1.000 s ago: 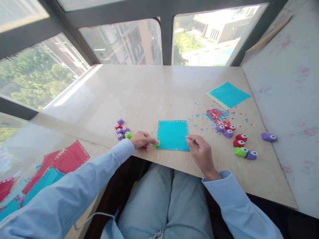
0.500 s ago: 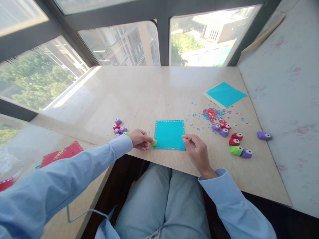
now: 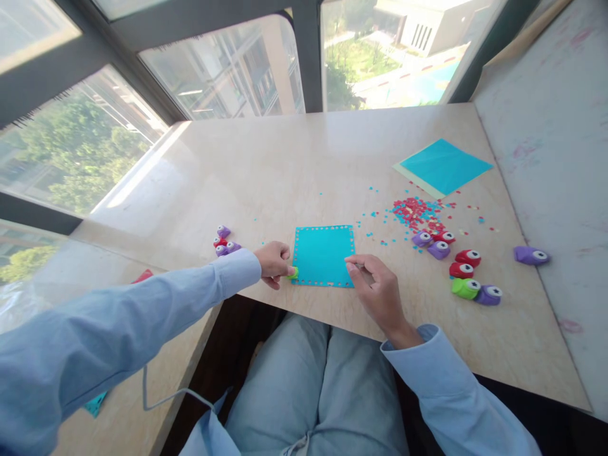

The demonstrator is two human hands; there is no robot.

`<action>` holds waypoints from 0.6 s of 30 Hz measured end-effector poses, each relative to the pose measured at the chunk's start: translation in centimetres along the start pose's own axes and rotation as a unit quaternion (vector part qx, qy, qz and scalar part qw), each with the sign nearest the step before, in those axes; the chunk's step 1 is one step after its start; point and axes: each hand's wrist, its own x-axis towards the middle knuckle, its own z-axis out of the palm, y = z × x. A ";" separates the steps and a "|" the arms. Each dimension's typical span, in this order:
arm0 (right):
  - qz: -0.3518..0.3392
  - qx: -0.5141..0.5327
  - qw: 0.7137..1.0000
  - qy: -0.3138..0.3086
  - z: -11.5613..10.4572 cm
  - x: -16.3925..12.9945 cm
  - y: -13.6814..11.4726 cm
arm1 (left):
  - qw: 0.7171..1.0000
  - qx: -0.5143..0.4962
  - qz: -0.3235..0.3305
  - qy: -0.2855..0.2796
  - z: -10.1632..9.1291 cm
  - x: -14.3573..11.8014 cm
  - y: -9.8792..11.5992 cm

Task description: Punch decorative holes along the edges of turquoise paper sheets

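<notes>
A square sheet of blue paper [image 3: 323, 254] lies near the front edge of the table, with small holes punched along its borders. My left hand [image 3: 273, 262] is closed on a small green craft punch [image 3: 293, 273] at the sheet's lower left edge, its thumb against the punch. On the other side, my right hand [image 3: 379, 288] pinches the sheet's right edge between thumb and forefinger. The fingers hide part of that edge.
Several purple and red punches [image 3: 221, 242] sit left of the sheet. Red, blue and pale confetti [image 3: 415, 212] lies to the right, beside more punches [image 3: 468, 257]. Behind it are stacked blue and yellow sheets [image 3: 444, 166]. One purple punch [image 3: 531, 256] stands near the wall.
My view has shifted slightly, and my left sleeve now covers most of the red papers at the left. Both hands keep their places on the punch and the sheet.
</notes>
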 end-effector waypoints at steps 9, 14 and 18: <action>-0.011 -0.004 1.000 -0.002 0.1 0.0 0.1 | 0.997 0.079 -0.022 0.000 0.6 -0.3 1.6; -0.017 -0.011 1.000 -0.008 0.3 -0.1 0.3 | 0.994 0.106 -0.039 -0.005 0.8 -0.3 2.2; -0.019 -0.012 1.000 -0.009 0.2 -0.2 0.5 | 0.993 0.102 -0.050 -0.012 0.7 -0.3 2.4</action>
